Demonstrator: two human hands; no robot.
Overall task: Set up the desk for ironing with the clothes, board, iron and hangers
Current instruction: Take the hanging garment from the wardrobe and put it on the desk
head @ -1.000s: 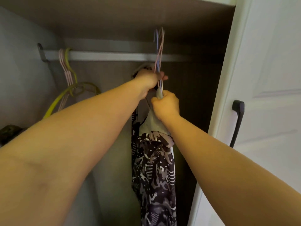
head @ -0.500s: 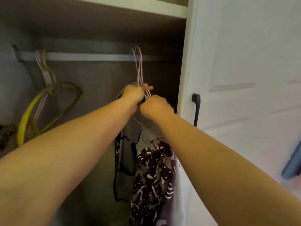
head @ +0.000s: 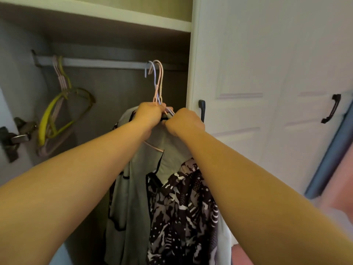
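Inside an open wardrobe, my left hand (head: 150, 114) and my right hand (head: 183, 122) grip the necks of a bunch of pink and blue hangers (head: 158, 81), whose hooks are level with the silver rail (head: 107, 64). From the hangers droop a grey garment with black trim (head: 137, 188) and a black-and-white patterned garment (head: 181, 213). Whether the hooks rest on the rail I cannot tell.
Empty yellow and pink hangers (head: 59, 111) hang at the rail's left end. The white wardrobe door (head: 248, 73) stands to the right with a black handle (head: 202, 111); a second handle (head: 331, 110) is farther right. A shelf board (head: 114, 14) runs above the rail.
The view has swung right and lower, and both hands with the hangers and garments have come down and toward me. The grey garment is more visible now.
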